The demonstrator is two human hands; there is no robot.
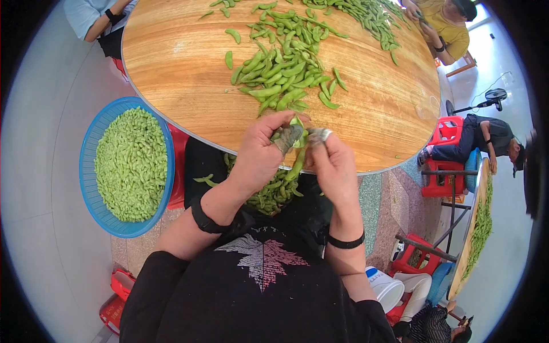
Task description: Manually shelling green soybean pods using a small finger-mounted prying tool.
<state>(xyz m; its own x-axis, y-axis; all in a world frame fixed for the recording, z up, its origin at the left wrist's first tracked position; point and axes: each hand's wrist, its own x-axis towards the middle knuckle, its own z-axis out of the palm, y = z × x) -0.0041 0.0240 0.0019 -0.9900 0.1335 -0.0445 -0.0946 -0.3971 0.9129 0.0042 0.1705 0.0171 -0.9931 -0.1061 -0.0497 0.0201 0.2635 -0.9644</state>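
Observation:
My left hand and my right hand meet just over the near edge of the table. Both are closed on a green soybean pod, pinched between thumbs and fingers. Greyish wrapping covers my left thumb, and a pale wrap goes round a finger of my right hand. Another pod shows below the fingers; I cannot tell whether it is held. Beyond my hands lies a heap of whole pods on the round wooden table. Under my forearms, more pods and shells are piled at my lap.
To the left, a blue plastic basket of shelled beans rests by a red stool. Two people sit across the table, near a far pod pile. At right are a second table, red stools, a fan and a white bucket.

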